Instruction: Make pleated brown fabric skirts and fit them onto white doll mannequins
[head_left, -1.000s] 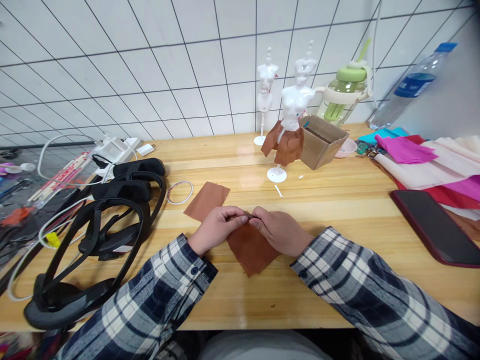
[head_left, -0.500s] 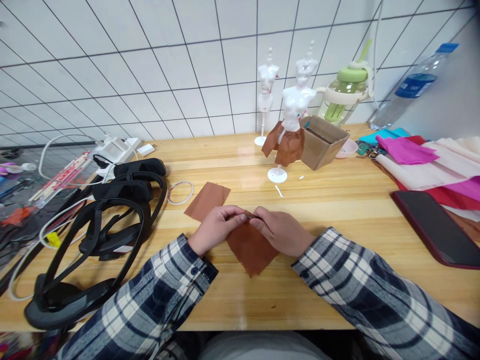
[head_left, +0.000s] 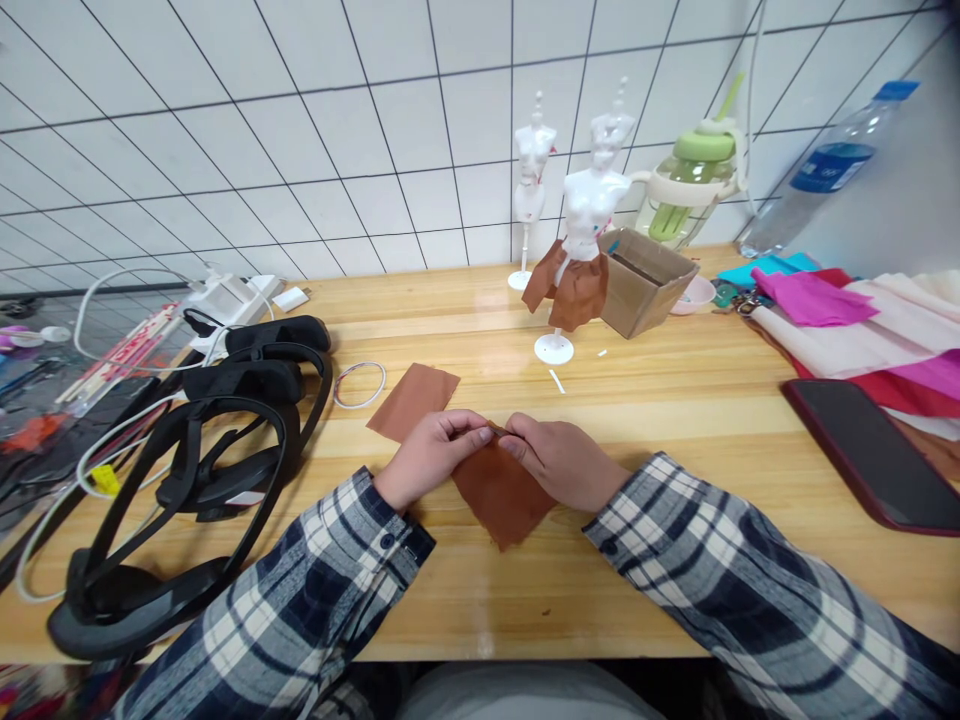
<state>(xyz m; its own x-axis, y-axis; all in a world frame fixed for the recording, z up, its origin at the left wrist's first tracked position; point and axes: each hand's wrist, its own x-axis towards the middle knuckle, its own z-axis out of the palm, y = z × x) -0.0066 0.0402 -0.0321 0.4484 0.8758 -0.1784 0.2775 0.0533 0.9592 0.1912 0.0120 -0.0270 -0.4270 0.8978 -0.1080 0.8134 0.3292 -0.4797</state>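
A piece of brown fabric (head_left: 504, 497) hangs between my hands above the wooden table, its lower corner pointing toward me. My left hand (head_left: 435, 453) pinches its top edge between thumb and bent fingers. Close beside it, my right hand (head_left: 564, 460) pinches the same edge, thumb pressed against the fingers. The edge looks folded where the two thumbs nearly meet. Behind my left hand, a second brown fabric piece (head_left: 415, 400) lies flat. Farther back stands a small white dress form (head_left: 592, 205) with brown fabric (head_left: 577, 290) around its lower part.
Black headsets (head_left: 225, 460) and white cables crowd the left. A second dress form (head_left: 531, 180), a cardboard box (head_left: 645, 280) and a green-lidded cup (head_left: 694, 185) stand at the back. On the right lie a phone (head_left: 874, 455) and coloured fabrics (head_left: 825, 310). A cable ring (head_left: 360, 386) lies left of centre.
Almost nothing differs. Both hands keep their pinch on the brown fabric, and its folded edge has tilted slightly between the thumbs.
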